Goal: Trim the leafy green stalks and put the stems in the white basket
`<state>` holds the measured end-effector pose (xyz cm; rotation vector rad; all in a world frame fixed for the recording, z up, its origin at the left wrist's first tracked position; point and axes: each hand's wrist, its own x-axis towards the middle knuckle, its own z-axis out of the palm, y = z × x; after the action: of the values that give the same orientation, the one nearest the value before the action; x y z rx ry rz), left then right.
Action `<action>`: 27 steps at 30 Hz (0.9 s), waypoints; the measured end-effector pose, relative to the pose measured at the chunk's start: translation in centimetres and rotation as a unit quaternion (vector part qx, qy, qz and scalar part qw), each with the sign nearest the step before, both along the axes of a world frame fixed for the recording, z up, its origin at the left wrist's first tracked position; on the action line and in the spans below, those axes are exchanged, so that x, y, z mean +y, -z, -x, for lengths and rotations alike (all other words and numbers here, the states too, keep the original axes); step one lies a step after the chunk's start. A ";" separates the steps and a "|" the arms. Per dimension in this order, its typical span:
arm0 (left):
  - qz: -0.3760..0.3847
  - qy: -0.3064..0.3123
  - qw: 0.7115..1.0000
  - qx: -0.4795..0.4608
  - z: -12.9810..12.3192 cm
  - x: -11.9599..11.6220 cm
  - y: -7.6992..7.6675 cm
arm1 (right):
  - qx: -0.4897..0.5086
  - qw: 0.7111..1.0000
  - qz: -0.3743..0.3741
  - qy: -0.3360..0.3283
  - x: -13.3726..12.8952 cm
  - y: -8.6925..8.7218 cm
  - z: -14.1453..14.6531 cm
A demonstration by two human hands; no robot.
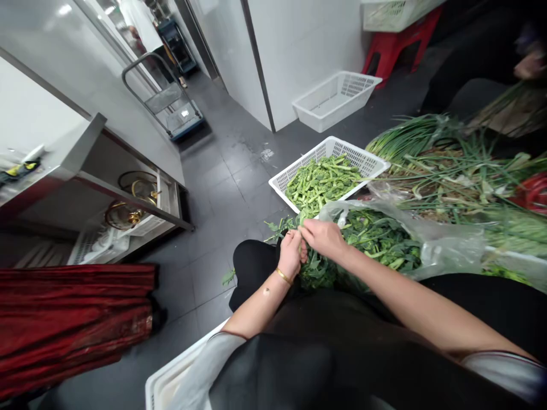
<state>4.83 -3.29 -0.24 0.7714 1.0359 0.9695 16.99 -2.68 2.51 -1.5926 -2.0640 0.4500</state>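
My left hand [292, 250], with a gold bangle at the wrist, is closed on a green vegetable stem. Touching it from the right, my right hand [323, 236] pinches the same stem [301, 219] near its upper end. Just beyond both hands, a white basket [276, 183] holds trimmed green stems [322, 181]. Leafy greens [380, 239] lie in an open clear plastic bag [453, 242] to the right of my hands. Some loose leaves [280, 226] show beside my left hand.
Green onions [410, 136] are heaped at the right, near another person's hand [530, 65]. A white basket [314, 117] stands by a red stool [401, 45]. At the left are a steel table [141, 199], a red cloth [72, 319] and a cart [183, 119]. Someone stands in the doorway.
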 end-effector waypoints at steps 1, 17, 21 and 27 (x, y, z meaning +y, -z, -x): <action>0.022 -0.014 1.000 -0.010 0.1 0.2 0.0 | -0.019 0.998 -0.047 -0.043 -1.3 0.5 0.5; -0.133 0.033 0.972 0.189 -1.3 2.2 1.4 | 0.056 0.998 -0.017 0.030 0.1 3.2 -2.7; 0.020 0.066 0.997 0.036 -2.3 3.4 0.4 | 0.214 0.975 0.064 0.002 -1.5 4.3 -4.5; 0.174 0.179 0.960 -0.126 -4.0 3.6 -0.6 | 0.353 0.912 0.196 0.076 3.2 4.6 -7.3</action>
<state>8.86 0.31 0.34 0.5026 0.7807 0.5368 24.28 0.55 -2.06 -1.4730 -1.3387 1.2358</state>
